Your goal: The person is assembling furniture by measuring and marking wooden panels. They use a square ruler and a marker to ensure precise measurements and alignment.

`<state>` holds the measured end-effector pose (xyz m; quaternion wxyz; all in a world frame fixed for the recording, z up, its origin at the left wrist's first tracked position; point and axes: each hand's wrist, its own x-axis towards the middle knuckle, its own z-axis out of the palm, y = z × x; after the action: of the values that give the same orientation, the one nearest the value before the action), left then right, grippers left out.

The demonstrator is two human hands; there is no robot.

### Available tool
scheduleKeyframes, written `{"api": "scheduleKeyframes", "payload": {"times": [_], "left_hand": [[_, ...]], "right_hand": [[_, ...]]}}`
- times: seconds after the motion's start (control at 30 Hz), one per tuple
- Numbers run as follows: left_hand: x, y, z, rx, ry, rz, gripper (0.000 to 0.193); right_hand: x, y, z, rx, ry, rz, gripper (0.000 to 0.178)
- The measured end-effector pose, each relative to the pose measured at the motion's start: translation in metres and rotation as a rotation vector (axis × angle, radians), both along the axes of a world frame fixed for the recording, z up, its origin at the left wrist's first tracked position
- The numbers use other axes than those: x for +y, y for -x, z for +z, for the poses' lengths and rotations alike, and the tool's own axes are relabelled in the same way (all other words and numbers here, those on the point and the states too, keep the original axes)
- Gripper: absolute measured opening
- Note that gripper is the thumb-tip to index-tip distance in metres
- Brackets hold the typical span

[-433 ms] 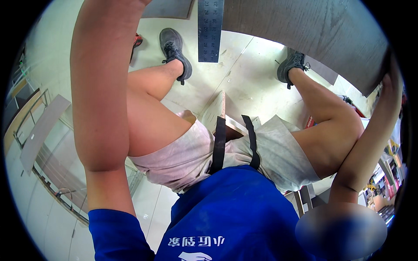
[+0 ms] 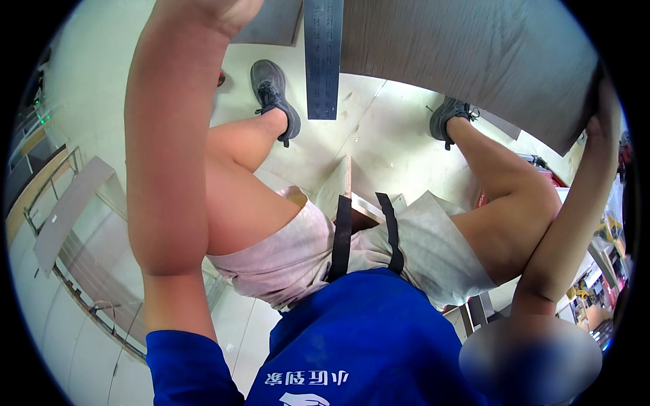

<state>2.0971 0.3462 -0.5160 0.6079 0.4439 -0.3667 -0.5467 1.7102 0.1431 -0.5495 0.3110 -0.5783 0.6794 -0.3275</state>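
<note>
A dark grey wood-grained board (image 2: 467,54) spans the upper right, above my right foot. At its right edge is my right hand (image 2: 602,111), closed on the board's edge, with most of the fingers in shadow. A steel ruler (image 2: 322,68) lies along the board's left side, its lower end jutting past the board over the floor. My left hand (image 2: 237,10) is cut off by the top of the picture, left of the ruler. Only its wrist and heel show; the fingers are out of view.
Between my thighs a pale panel (image 2: 347,177) stands on edge. Another grey board (image 2: 269,24) lies at the upper left. A metal rack (image 2: 81,291) with a grey strip (image 2: 71,210) stands far left. Tools and shelves (image 2: 602,291) crowd the right.
The ruler and the board sit lower in the picture than before. My left forearm has shifted right and down, bringing more of the wrist into view. My right hand stays at the board's edge.
</note>
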Motion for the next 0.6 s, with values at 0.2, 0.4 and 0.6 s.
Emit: {"api": "scheduleKeyframes", "payload": {"times": [0.2, 0.4, 0.6], "left_hand": [[0.003, 0.024, -0.004, -0.143, -0.227, 0.227, 0.027], [-0.003, 0.014, 0.001, -0.084, -0.281, 0.348, 0.026], [-0.004, 0.01, 0.006, -0.065, -0.308, 0.309, 0.025]], "right_hand": [[0.021, -0.018, 0.03, -0.215, -0.227, -0.059, 0.07], [0.041, -0.041, 0.026, -0.369, -0.145, 0.084, 0.06], [0.036, -0.033, 0.028, -0.407, -0.166, 0.115, 0.062]]}}
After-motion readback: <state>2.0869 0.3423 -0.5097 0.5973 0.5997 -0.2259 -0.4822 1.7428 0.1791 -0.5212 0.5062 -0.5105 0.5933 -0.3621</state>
